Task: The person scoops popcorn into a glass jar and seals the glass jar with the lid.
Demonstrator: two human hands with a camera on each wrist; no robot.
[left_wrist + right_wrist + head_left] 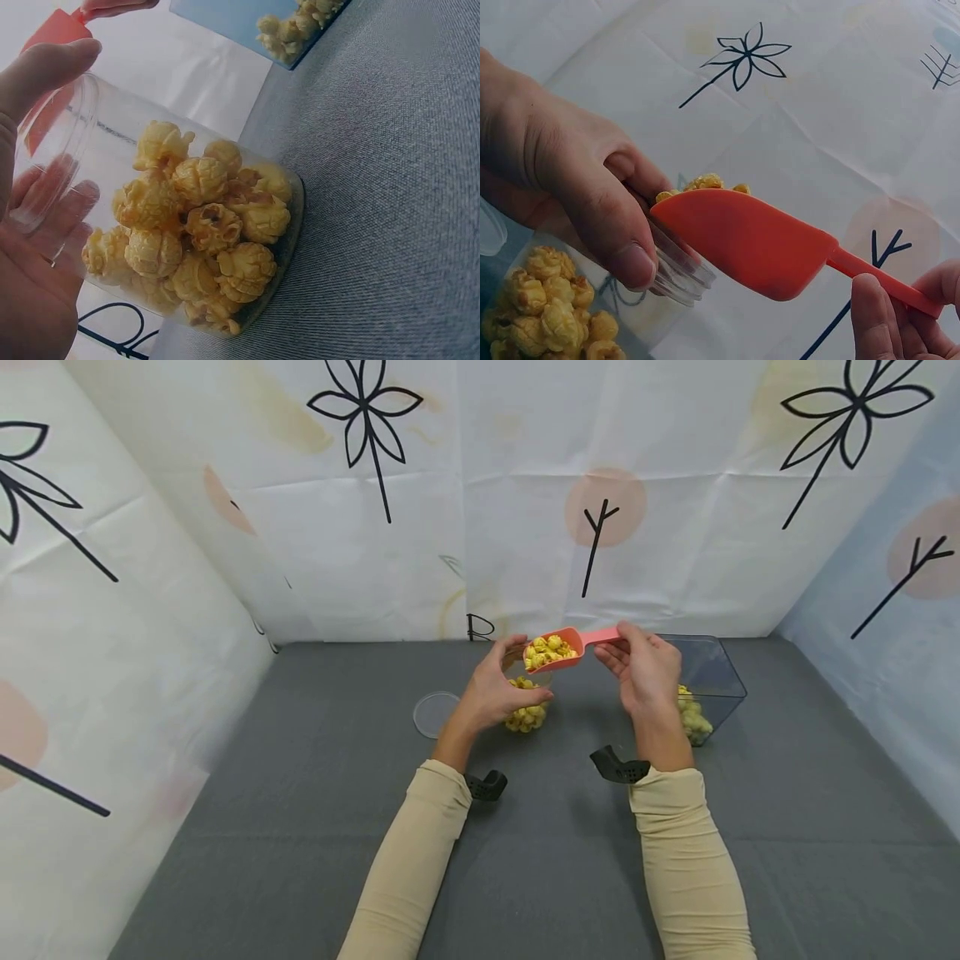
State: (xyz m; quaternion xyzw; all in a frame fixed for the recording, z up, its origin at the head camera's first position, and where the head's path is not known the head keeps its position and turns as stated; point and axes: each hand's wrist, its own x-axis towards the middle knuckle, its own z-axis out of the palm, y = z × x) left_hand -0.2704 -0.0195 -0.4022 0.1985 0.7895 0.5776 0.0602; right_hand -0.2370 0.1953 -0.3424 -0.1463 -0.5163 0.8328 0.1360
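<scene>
My left hand [498, 687] grips a clear plastic jar [112, 120] near its threaded mouth, thumb on one side and fingers round the other. Yellow popcorn [202, 217] fills much of the jar's lower part, and its base stands on the grey cloth. In my right hand [648, 672], the thumb and fingers pinch the handle of a red-orange scoop [750, 240]. Popcorn [550, 652] is heaped in the scoop's bowl. The scoop's front lip sits right over the jar's mouth, close to the left thumb, and tilts slightly down towards it in the right wrist view.
A clear rectangular bin [712, 664] with popcorn [692, 714] in it stands behind and right of my right hand. A round transparent lid [435, 714] lies on the grey tablecloth [315, 777] left of the jar. Printed white fabric walls [517, 552] enclose the back and sides.
</scene>
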